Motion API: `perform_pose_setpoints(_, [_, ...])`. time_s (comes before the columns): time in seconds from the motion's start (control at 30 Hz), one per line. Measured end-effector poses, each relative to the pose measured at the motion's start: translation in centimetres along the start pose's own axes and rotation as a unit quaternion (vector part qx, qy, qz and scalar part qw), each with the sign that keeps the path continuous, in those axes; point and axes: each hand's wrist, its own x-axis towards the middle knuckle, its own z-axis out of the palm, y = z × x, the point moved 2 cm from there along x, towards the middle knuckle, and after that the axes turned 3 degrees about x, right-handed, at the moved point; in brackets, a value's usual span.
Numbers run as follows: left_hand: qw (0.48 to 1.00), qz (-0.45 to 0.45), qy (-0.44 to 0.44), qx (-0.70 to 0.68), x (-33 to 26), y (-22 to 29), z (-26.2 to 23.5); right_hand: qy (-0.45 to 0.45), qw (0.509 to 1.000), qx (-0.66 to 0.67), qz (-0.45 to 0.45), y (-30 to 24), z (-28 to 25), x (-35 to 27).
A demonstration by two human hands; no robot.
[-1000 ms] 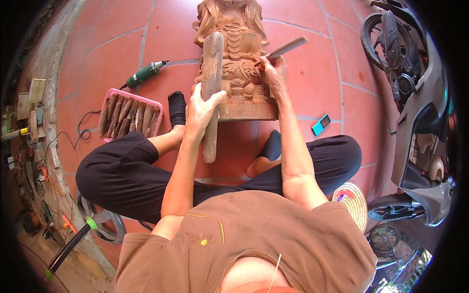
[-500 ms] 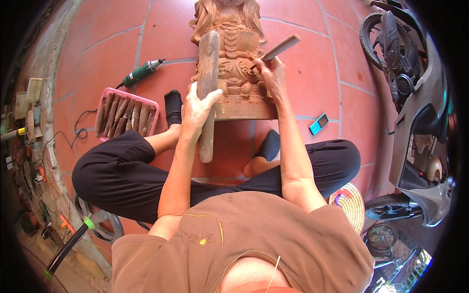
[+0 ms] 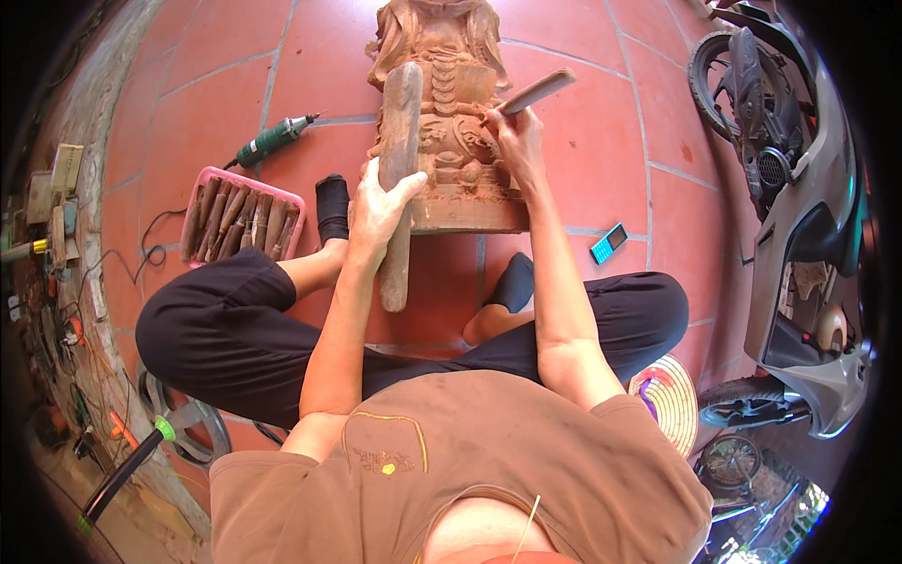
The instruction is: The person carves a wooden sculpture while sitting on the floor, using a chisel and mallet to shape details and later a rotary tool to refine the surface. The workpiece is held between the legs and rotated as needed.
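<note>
A carved reddish-brown wooden statue [image 3: 460,193] lies on the floor before me, its flat base toward me. My left hand [image 3: 381,209] is closed around a long, flat wooden bat [image 3: 402,113], which lies lengthwise over the statue's left side. Over the carving's right side, my right hand [image 3: 517,141] grips a carving chisel [image 3: 540,89], whose handle slants up to the right. The chisel's tip points down at the relief near the statue's middle; whether it touches the wood cannot be made out.
Left of my foot are a pink tray [image 3: 301,209] of wooden-handled tools and a green rotary tool [image 3: 272,141] with its cord. A blue phone [image 3: 609,242] lies on the tiles to the right. A grey motorbike [image 3: 799,282] stands farther right, near a woven hat [image 3: 669,399].
The whole view has shifted slightly left. Both hands keep their holds; the right hand and chisel show hardly any movement against the statue.
</note>
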Motion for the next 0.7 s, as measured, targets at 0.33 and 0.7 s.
perform_pose_setpoints(0.33, [1.000,0.010,0.002,-0.008,0.1,-0.1,0.1,-0.004,1.000,-0.023,0.016,-0.5,0.6,-0.3])
perform_pose_setpoints(0.7, [0.999,0.034,0.022,0.010,1.0,-1.4,0.2,0.091,0.992,-0.009,-0.090,1.8,2.1,2.5])
